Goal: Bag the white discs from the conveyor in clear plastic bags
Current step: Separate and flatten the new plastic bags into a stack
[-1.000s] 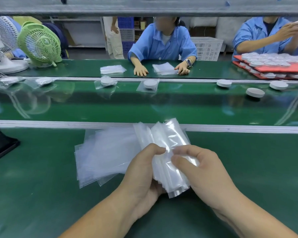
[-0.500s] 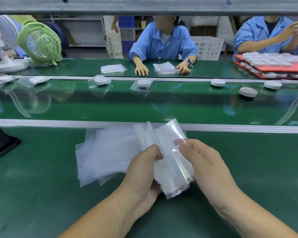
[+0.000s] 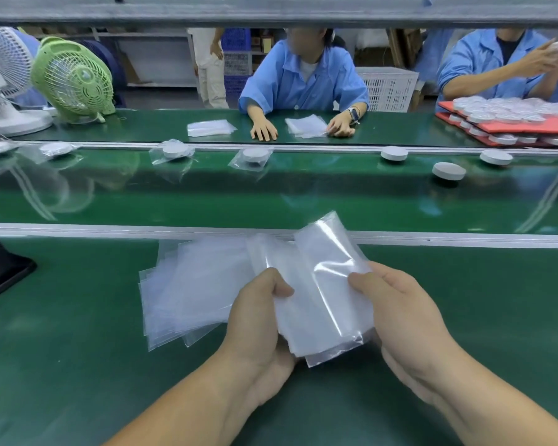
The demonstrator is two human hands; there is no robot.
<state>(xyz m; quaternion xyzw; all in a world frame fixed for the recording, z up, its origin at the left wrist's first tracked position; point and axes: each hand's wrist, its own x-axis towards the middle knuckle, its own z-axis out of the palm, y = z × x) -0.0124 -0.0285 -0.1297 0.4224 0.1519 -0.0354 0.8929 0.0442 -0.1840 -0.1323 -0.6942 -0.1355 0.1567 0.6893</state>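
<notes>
- Plainly, in the head view, the left hand point(image 3: 258, 320) grips a sheaf of clear plastic bags point(image 3: 316, 320) at lower centre of the frame, with the thumb on top and the fingers curled beneath.
- The right hand point(image 3: 403, 317) pinches the right edge of the topmost clear bag point(image 3: 329, 249), which bows up away from the sheaf.
- A loose fan of spare clear bags point(image 3: 194, 284) lies on the green table point(image 3: 78, 365) just left of the sheaf and partly under it.
- Three bare round white discs point(image 3: 448, 171) sit on the glossy green conveyor belt point(image 3: 271, 194) at the upper right of the frame, well apart from both hands.
- Two already bagged discs point(image 3: 174, 150) lie on the belt at upper centre.
- The step in hand looks like peeling one bag off the sheaf; neither hand holds a disc yet.
- The next move likely calls for freeing that bag completely and opening its mouth. A hand must then reach over the metal rail point(image 3: 110, 227) for the nearest bare disc. The thin film may cling, so the opening needs care.
</notes>
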